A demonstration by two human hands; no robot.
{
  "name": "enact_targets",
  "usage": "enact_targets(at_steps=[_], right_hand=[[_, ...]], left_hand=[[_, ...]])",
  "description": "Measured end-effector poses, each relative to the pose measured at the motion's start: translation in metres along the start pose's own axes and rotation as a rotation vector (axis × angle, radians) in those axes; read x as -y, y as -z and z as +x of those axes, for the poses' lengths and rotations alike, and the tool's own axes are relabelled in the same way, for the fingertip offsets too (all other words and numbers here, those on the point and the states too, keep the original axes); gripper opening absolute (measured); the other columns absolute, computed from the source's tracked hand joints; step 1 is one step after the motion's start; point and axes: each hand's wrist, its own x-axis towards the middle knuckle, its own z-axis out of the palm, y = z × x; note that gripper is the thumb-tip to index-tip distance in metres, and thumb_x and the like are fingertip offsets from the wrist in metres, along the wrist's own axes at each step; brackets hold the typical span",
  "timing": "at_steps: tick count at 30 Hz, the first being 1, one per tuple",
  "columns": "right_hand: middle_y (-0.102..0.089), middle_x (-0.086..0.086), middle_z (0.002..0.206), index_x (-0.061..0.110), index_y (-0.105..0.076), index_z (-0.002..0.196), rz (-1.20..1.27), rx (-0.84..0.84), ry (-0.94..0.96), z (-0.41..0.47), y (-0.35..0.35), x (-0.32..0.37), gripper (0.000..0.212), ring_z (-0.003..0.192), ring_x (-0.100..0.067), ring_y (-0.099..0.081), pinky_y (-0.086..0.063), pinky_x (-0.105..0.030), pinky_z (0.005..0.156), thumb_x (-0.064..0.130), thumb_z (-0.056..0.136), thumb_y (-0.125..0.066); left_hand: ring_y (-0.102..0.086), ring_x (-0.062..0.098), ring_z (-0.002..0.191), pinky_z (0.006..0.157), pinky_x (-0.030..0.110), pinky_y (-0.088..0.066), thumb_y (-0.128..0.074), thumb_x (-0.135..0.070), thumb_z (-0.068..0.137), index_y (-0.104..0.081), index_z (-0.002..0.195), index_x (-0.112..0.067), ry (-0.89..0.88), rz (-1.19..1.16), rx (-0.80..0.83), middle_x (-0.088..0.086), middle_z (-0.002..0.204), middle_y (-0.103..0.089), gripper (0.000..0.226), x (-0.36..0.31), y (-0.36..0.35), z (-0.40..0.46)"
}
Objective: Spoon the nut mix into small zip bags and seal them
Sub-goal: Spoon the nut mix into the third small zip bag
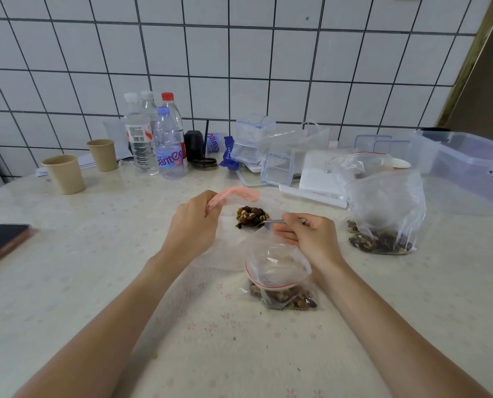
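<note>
Both hands work together: our left hand pinches the small zip bag mouth open so our right hand, gripping the spoon, can tip in the heaped nut mix.

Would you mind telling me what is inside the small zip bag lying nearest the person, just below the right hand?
The small zip bag holds nut mix along its lower end; its red-striped mouth gapes open. How deep the nuts lie under the crumpled plastic cannot be seen.
</note>
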Motion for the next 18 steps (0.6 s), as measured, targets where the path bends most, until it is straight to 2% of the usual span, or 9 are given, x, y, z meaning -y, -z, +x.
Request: enact_targets(at_steps=[2,4,6,11,15,18], right_hand=[[-0.08,-0.011,0.083,0.003,-0.076,0.098,0.03,0.0,-0.023,-0.002,0.0,0.001,0.014,0.08,-0.02,-0.079,-0.062,-0.025,0.071,0.015,0.1,-0.068],[-0.081,-0.011,0.085,0.004,-0.076,0.098,0.053,-0.003,-0.042,-0.003,0.001,0.003,0.015,0.083,-0.022,-0.079,-0.063,-0.026,0.074,0.016,0.1,-0.067],[-0.081,-0.012,0.086,0.004,-0.075,0.098,0.074,-0.006,-0.049,-0.004,0.002,0.006,0.015,0.086,-0.024,-0.079,-0.063,-0.029,0.077,0.016,0.101,-0.065],[-0.08,-0.012,0.087,0.003,-0.072,0.101,0.065,0.011,-0.014,-0.008,0.005,0.014,0.019,0.087,-0.025,-0.079,-0.063,-0.035,0.083,0.018,0.103,-0.061],[-0.081,-0.012,0.087,0.002,-0.07,0.103,0.014,0.028,-0.005,-0.007,0.007,0.019,0.023,0.087,-0.025,-0.079,-0.062,-0.037,0.082,0.021,0.106,-0.058],[-0.08,-0.013,0.085,0.004,-0.07,0.099,-0.009,0.045,0.016,-0.007,0.009,0.023,0.024,0.087,-0.028,-0.079,-0.062,-0.037,0.08,0.022,0.106,-0.056]], left_hand=[[-0.056,0.01,0.069,0.054,0.031,-0.039,-0.045,-0.032,0.109,-0.059,0.107,-0.028,-0.057,0.054,-0.028,-0.008,0.075,-0.062,0.015,0.003,-0.002,-0.001],[-0.059,0.015,0.071,0.059,0.038,-0.047,-0.044,-0.034,0.109,-0.059,0.11,-0.026,-0.09,0.084,-0.049,-0.007,0.078,-0.063,0.017,0.007,-0.003,-0.001],[-0.061,0.019,0.074,0.066,0.043,-0.052,-0.044,-0.036,0.109,-0.059,0.113,-0.027,-0.087,0.079,-0.07,-0.007,0.081,-0.065,0.019,0.01,-0.004,0.001],[-0.063,0.015,0.073,0.068,0.044,-0.057,-0.043,-0.046,0.107,-0.057,0.114,-0.03,-0.023,0.04,-0.101,-0.011,0.083,-0.065,0.021,0.013,-0.008,0.004],[-0.063,0.011,0.081,0.063,0.033,-0.051,-0.054,-0.052,0.102,-0.053,0.127,-0.028,0.042,0.015,-0.081,-0.012,0.098,-0.065,0.035,0.013,-0.005,0.006],[-0.059,0.01,0.101,0.083,0.03,-0.048,-0.068,-0.053,0.093,-0.051,0.137,-0.025,-0.027,0.017,-0.099,-0.014,0.117,-0.057,0.054,0.01,0.004,0.004]])
